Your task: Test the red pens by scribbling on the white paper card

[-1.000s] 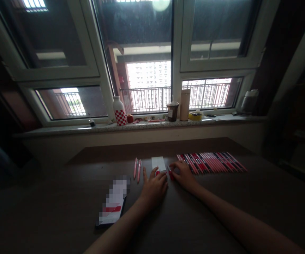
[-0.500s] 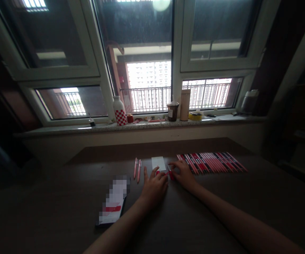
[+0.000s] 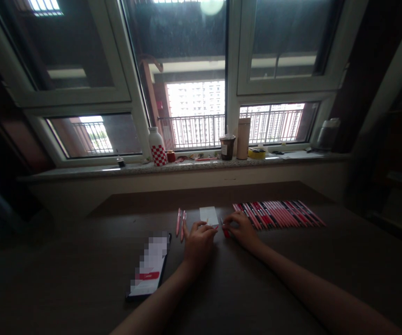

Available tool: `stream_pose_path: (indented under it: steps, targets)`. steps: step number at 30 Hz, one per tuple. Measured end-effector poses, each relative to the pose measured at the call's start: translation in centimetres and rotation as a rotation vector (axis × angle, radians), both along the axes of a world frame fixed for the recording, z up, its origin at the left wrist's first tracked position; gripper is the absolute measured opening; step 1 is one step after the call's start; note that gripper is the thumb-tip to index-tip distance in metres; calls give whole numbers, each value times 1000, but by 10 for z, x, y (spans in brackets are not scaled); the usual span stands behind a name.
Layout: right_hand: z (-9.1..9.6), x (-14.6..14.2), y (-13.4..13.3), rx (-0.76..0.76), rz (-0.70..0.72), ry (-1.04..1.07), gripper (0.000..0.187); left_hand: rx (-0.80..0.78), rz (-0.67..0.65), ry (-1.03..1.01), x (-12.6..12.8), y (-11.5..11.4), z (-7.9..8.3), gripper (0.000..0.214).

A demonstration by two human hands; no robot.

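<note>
My left hand (image 3: 199,246) is closed in front of a white slip of paper (image 3: 208,214), its thumb and fingers pinched together. A small red bit (image 3: 217,228) shows at its fingertips, too small to name. My right hand (image 3: 242,231) is closed too, thumb and forefinger pinching a small red piece (image 3: 226,231) just above the table. The two hands are a short gap apart. Two pink pens (image 3: 178,223) lie side by side left of the paper, the nearer one partly behind my left hand. Past my right hand lies a row of pink, red and black pens (image 3: 279,215).
A phone-like device (image 3: 148,274) with a blurred-out screen lies on the dark table (image 3: 82,260), left of my left forearm. Along the windowsill stand a checkered bottle (image 3: 158,148), a drink cup (image 3: 227,148), a tan cylinder (image 3: 243,139) and yellow tape (image 3: 257,153).
My left hand has moved slightly left, away from my right hand, and its fingers have drawn in. My right hand keeps nearly the same place, still pinching the red piece.
</note>
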State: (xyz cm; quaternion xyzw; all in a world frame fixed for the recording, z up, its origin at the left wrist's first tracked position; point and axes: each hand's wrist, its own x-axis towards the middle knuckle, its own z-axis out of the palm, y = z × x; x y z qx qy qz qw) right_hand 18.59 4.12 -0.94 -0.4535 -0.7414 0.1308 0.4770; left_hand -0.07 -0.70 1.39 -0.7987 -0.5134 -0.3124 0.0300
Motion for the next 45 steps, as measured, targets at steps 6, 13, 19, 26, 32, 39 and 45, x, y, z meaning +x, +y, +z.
stream_pose_path:
  steps: [6,13,19,26,32,39,45]
  targets:
    - [2,-4,-3,-34,47,60,8,-46,19,-93,-1,-1,-1,27]
    - [-2,-4,0,-69,63,72,10,-49,13,-165,-1,1,-3,31]
    - [-2,-5,0,-59,79,66,9,-36,4,-180,-1,2,-5,29]
    - [0,-5,-2,-57,88,48,6,-32,15,-164,0,1,-5,27]
    - [2,-7,-4,-53,101,31,6,-68,44,-179,1,2,-5,25]
    - [0,-8,-4,-47,152,32,6,-65,76,-156,1,3,-5,20]
    - [-4,-7,0,-48,142,20,10,-68,53,-172,1,3,-4,19]
